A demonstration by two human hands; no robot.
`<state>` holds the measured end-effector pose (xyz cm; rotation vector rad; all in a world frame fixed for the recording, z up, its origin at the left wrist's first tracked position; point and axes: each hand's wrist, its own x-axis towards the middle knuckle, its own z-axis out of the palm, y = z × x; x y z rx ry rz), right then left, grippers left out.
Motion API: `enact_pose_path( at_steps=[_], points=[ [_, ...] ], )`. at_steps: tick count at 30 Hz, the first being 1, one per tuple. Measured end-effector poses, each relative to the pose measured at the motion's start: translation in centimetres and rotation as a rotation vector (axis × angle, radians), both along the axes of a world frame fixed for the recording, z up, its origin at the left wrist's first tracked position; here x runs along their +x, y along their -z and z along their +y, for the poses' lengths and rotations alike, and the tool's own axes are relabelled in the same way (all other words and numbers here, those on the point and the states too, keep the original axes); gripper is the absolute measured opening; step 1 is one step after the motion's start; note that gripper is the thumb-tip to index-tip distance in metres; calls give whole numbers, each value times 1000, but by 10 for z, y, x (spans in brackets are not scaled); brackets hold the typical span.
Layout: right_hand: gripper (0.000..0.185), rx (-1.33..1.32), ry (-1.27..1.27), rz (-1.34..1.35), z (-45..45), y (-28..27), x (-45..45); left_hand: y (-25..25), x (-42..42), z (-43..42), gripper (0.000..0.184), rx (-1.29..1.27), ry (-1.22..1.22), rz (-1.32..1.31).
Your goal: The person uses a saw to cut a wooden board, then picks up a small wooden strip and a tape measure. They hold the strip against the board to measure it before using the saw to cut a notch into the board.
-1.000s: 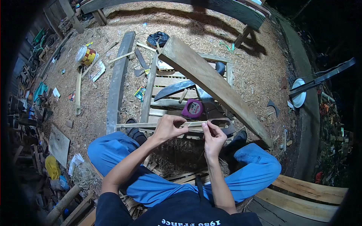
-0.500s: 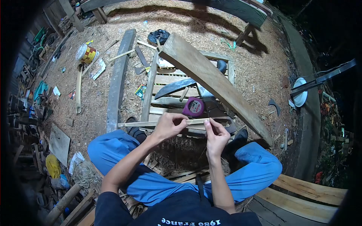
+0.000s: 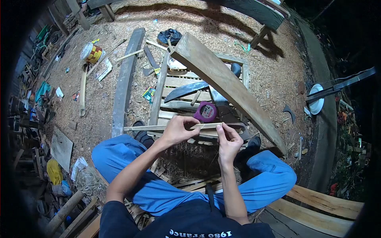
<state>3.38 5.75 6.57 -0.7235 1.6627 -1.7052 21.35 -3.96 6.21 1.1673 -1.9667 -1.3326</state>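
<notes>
A thin wooden strip [image 3: 146,128] runs level across my lap side of the slatted wooden frame [image 3: 158,95]. My left hand [image 3: 179,130] pinches it between thumb and fingers. At its right end, my right hand [image 3: 229,143] pinches it with thumb and fingertips. Just beyond the strip lies a purple tape measure [image 3: 206,112]. A curved dark blade [image 3: 184,91] and a small wood piece [image 3: 195,98] rest on the slats. Behind my right hand is a saw [image 3: 227,113], partly covered by a thick plank [image 3: 222,77] that slants over the frame.
A long grey beam [image 3: 127,79] lies left of the frame. Farther left is a paint bucket [image 3: 92,53]. A black plastic bag [image 3: 170,36] sits beyond the frame. At right is a white dish [image 3: 316,99]. Boards [image 3: 313,214] lie at lower right.
Both hands have shifted slightly right and away from me with the strip, whose pale face now looks narrower. Both hands keep their pinch. The view has shifted a little.
</notes>
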Motion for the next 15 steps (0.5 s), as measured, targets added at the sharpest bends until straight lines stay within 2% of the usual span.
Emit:
enact_pose_path(
  at_steps=[15],
  points=[
    [20,-10,12,-15,1,4,1,-8,-3,5,35,-9,-36,-52]
  ],
)
